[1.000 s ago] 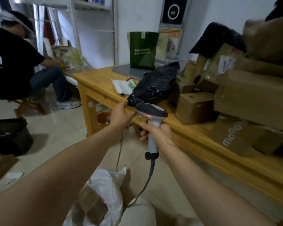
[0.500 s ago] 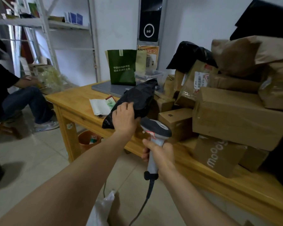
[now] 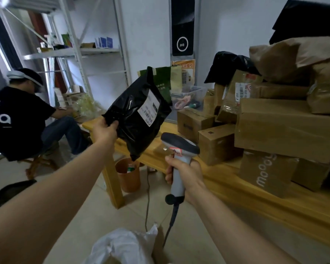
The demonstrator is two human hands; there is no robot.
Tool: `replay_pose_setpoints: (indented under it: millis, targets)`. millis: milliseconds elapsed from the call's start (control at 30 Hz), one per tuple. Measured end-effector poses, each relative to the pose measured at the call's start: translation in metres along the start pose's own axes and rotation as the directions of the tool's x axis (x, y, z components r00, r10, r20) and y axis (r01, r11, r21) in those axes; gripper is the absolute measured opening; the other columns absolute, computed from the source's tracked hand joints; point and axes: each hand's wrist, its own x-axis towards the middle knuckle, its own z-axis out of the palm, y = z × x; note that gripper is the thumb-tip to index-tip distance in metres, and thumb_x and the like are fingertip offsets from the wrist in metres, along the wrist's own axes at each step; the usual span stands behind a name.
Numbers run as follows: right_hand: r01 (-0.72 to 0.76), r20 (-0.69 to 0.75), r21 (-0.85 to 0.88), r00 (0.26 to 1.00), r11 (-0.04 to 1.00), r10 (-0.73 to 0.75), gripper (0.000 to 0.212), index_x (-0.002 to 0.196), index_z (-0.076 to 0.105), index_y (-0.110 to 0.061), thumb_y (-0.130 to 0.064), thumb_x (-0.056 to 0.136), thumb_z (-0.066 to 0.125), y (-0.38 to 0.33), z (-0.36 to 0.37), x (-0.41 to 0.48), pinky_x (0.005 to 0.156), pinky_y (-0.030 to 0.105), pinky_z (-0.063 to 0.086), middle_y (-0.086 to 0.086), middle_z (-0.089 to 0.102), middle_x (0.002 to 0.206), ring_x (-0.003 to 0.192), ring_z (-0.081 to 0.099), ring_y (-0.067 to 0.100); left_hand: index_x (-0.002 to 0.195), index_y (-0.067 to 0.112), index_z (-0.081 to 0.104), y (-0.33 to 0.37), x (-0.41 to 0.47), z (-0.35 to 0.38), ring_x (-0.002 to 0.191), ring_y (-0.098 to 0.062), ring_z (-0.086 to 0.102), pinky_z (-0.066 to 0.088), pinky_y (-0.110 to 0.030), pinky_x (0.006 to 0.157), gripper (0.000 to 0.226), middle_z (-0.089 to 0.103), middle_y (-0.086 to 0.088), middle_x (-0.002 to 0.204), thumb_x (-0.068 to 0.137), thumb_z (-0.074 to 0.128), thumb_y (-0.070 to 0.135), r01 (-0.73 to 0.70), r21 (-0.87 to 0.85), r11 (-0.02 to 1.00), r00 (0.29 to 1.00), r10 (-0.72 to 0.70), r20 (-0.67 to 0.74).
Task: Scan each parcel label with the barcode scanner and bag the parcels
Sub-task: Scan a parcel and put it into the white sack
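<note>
While left hand (image 3: pixel 105 131) lifts black parcel (image 3: pixel 135 115), right hand (image 3: pixel 187 172) grips scanner (image 3: pixel 179 147) below.

Glossy black plastic parcel (image 3: pixel 135 119)

Dim, bluish indoor light, wide-angle bending at the edges, and soft motion blur throughout.

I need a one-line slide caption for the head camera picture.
Left hand holds up a black parcel, label visible, above the scanner gripped in the right hand.
</note>
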Motion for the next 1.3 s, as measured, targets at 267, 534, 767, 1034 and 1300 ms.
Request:
replay_pose_setpoints:
  millis: [267,534,767,1034,1300]
  targets:
    - [-0.069,0.108,0.089,0.992,0.994,0.059,0.020,0.065,0.059,-0.006,-0.009,0.080,0.071,-0.002,0.028,-0.023,0.044,0.022,0.045,0.007,0.058,0.055,0.044,0.051,0.017,0.130,0.001,0.055,-0.006,-0.003,-0.055,0.106,-0.035,0.062,0.052,-0.048,0.092,0.035,0.063,-0.017,0.122,0.095,0.056,0.005,0.072,-0.078,0.994,0.997,-0.073,-0.003]
    - [-0.203,0.228,0.218,0.962,0.955,0.152,0.032,0.054,0.050,-0.010,-0.001,0.082,0.063,-0.003,0.043,-0.034,0.039,0.017,0.039,0.004,0.050,0.047,0.034,0.042,0.012,0.122,0.005,0.058,-0.007,-0.003,-0.082,0.088,-0.026,0.065,0.055,-0.041,0.077,0.027,0.065,-0.011,0.108,0.096,0.053,0.003,0.047,-0.090,0.995,0.998,-0.051,-0.035]
    - [-0.214,0.241,0.214,0.957,0.953,0.161,0.027,0.059,0.051,-0.011,-0.002,0.081,0.064,-0.003,0.052,-0.036,0.040,0.018,0.041,0.002,0.052,0.047,0.035,0.044,0.012,0.120,0.004,0.058,-0.014,-0.005,-0.093,0.090,-0.027,0.064,0.052,-0.034,0.064,0.024,0.065,-0.011,0.105,0.096,0.053,0.003,0.060,-0.102,0.993,0.997,-0.065,-0.044]
    - [-0.287,0.282,0.254,0.935,0.924,0.213,0.027,0.061,0.050,-0.012,-0.004,0.083,0.062,-0.001,0.061,-0.040,0.040,0.017,0.040,-0.001,0.051,0.046,0.035,0.043,0.009,0.120,0.006,0.059,-0.019,-0.004,-0.099,0.093,-0.026,0.065,0.054,-0.032,0.066,0.024,0.066,-0.010,0.108,0.096,0.054,0.005,0.057,-0.088,0.994,0.995,-0.064,-0.075]
    - [-0.315,0.299,0.273,0.926,0.909,0.231,0.029,0.058,0.049,-0.013,-0.005,0.083,0.061,0.001,0.068,-0.042,0.039,0.016,0.040,-0.001,0.049,0.045,0.034,0.042,0.010,0.118,0.005,0.059,-0.022,-0.004,-0.105,0.101,-0.028,0.065,0.055,-0.035,0.075,0.023,0.065,-0.012,0.112,0.096,0.055,0.006,0.055,-0.095,0.994,0.995,-0.063,-0.083]
